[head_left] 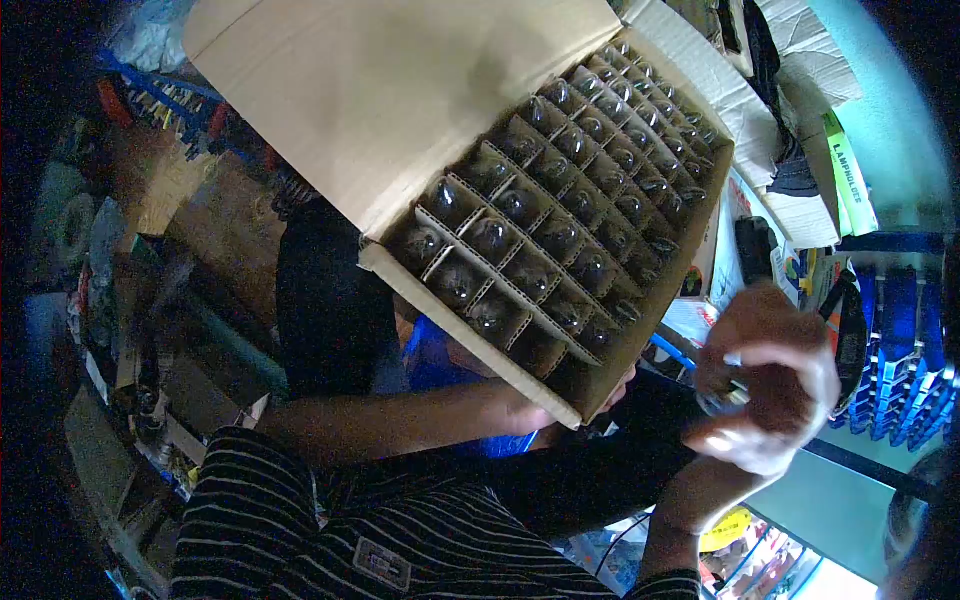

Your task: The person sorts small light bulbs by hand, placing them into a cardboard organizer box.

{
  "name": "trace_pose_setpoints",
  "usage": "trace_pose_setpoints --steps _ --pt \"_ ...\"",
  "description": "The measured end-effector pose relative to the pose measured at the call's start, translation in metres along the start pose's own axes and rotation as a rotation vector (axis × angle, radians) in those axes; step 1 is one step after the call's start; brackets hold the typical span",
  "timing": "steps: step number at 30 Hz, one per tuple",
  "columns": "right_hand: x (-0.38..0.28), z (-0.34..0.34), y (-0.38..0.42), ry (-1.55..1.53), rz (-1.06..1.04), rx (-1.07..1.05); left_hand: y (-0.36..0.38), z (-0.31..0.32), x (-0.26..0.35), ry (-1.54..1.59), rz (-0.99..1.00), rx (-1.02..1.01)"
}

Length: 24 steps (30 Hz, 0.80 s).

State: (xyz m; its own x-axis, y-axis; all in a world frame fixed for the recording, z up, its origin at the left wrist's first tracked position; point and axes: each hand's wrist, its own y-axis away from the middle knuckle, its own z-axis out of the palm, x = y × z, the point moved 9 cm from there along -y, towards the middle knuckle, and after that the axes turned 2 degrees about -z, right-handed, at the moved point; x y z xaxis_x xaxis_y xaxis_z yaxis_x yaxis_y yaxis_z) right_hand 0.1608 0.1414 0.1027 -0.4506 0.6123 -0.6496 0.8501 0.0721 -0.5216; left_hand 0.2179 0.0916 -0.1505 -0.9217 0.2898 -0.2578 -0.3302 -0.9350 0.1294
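Note:
An open cardboard box [470, 320] is tilted over my lap, its inside split by card dividers into many cells. Clear glass bulbs [490, 235] sit in most cells; a cell or two at the near corner hold none that I can see. My left hand [535, 405] grips the box's near corner from below, with fingertips showing at its right side. To the right of the box, my right hand [765, 380] is raised with curled fingers around a small shiny object [730, 395], perhaps a bulb, partly hidden and blurred.
The raised box lid [400, 90] stands at the upper left. At the upper right is a green and white carton marked "LAMPHOLDER" [848, 175]. Blue packaged items [895, 350] hang at the far right. Cardboard and clutter [200, 390] lie at the left, and a yellow round object [725, 530] is at the lower right.

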Motion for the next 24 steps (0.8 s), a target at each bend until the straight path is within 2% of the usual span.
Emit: trace_pose_setpoints --steps 2,5,6,8,11,15,18,23,24 --pt "0.01 0.015 -0.009 0.082 0.23 0.074 0.003 0.005 0.002 -0.124 0.009 -0.011" --pt "0.011 0.033 -0.014 0.118 0.352 0.143 0.009 0.013 0.006 -0.216 0.021 -0.046" --pt "0.011 0.035 -0.022 0.131 0.249 0.061 0.01 0.015 0.006 -0.227 0.025 -0.047" --pt "0.007 0.044 -0.035 0.151 0.197 -0.118 0.012 0.016 0.008 -0.247 0.03 -0.051" --pt "0.011 0.053 -0.033 0.22 0.223 -0.183 0.013 0.019 0.009 -0.272 0.039 -0.061" --pt "0.009 0.056 -0.036 0.302 0.224 -0.186 0.015 0.02 0.011 -0.292 0.045 -0.058" --pt "0.01 0.056 -0.036 0.257 0.21 -0.1 0.015 0.019 0.012 -0.301 0.044 -0.046" --pt "0.004 0.052 -0.033 0.218 0.109 -0.029 0.011 0.017 0.011 -0.335 0.049 -0.02" --pt "-0.002 0.047 -0.033 0.243 0.021 -0.048 0.01 0.016 0.012 -0.341 0.058 -0.01"
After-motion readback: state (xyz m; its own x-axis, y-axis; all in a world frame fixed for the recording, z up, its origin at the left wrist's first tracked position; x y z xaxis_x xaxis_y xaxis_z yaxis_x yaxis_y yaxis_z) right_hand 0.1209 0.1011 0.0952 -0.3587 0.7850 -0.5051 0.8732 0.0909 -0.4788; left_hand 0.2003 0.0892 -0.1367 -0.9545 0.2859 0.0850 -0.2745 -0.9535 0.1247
